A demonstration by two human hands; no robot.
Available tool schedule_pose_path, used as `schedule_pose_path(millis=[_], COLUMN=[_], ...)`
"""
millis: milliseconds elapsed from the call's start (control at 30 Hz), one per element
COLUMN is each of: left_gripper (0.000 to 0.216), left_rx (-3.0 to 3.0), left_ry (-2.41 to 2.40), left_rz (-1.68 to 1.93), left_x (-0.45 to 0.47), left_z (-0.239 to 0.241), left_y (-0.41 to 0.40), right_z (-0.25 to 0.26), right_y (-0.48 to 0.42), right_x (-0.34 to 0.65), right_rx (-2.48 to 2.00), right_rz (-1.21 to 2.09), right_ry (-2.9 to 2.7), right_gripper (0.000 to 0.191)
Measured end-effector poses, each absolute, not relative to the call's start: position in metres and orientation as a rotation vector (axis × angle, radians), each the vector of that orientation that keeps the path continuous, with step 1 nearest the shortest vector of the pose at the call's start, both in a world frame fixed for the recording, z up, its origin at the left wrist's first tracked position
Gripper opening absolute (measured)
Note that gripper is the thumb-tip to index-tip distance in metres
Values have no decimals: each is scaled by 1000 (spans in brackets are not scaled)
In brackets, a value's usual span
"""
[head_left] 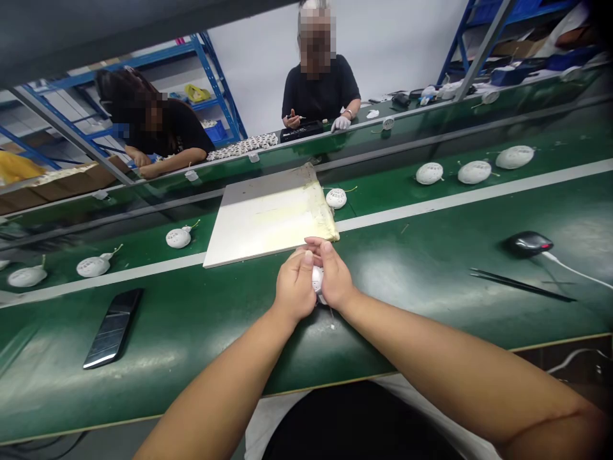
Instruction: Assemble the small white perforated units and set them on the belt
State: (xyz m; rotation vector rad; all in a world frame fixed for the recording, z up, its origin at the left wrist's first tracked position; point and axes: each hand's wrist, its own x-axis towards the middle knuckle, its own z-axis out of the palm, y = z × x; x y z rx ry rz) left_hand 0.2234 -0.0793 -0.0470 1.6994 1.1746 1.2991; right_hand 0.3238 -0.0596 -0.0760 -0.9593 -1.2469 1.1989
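Both of my hands are cupped together around a small white round plastic housing (317, 279), just above the green bench near its front edge. My left hand (295, 284) wraps it from the left, thumb on top. From the right, my right hand (336, 275) closes over it, fingers meeting those of the left. Only a small part of the housing shows between the palms; the rest is hidden. A thin wire seems to hang below it, with a tiny white bit (332, 326) close by. Beyond my fingertips lies a white board (263, 214) with a taped right edge.
A phone (113, 329) lies left, black tweezers (524, 285) and a computer mouse (529, 243) right. White housings with wires, such as one housing (179, 237) and another (474, 171), sit along the belt. Two people work across the bench, one person (320, 89) wearing a glove.
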Motion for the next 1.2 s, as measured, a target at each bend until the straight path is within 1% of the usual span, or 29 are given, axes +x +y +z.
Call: schedule_pose_path(millis=[133,267,333,400,467,500,567,633,700,833,933,1033,1200], left_gripper=[46,43,48,61,74,76,73,68,66,62,63,59,53], left_rx=[1695,1643,1557,1392,1249,1225,1314,1539,1774,1956,2019,2153,2305], left_ry=[1214,1215,1199,1178,1109,1062,989,967,963,926,919,952,1035], left_rz=[1302,1472,1501,1416,1212,1103,987,1008,992,882,890,842,753], left_x=[215,200,193,187,182,181,179,180,183,191,196,197,199], left_z=[-47,-45,-48,-51,-52,-52,-48,-44,-41,-44,-49,-48,-42], left_y=[-72,-66,-62,-60,-58,-58,-60,-63,-68,-74,-75,-75,-79], right_z=[-77,-63,-58,-55,-52,-51,-50,-49,-51,-56,-57,-56,-55], right_y=[-51,-50,-51,-50,-48,-46,-44,-43,-42,-40,-40,-42,-44], right_x=[328,337,342,348,355,358,363,364,362,357,356,356,354], right_rx=[-1024,-1004,-997,-1004,-951,-891,-768,-738,-779,-749,-685,-709,-856], right_rz=[1164,1147,1119,924,657,559,485,530,679,1218,1462,1541,1457], right_ry=[-1346,-1582,-1645,-1706,-1822,-1884,-1925,-1779,-1547,-1389,-1344,-1311,-1373], right_gripper=[59,46,50,66,76,77,69,59,53,53,54,57,52])
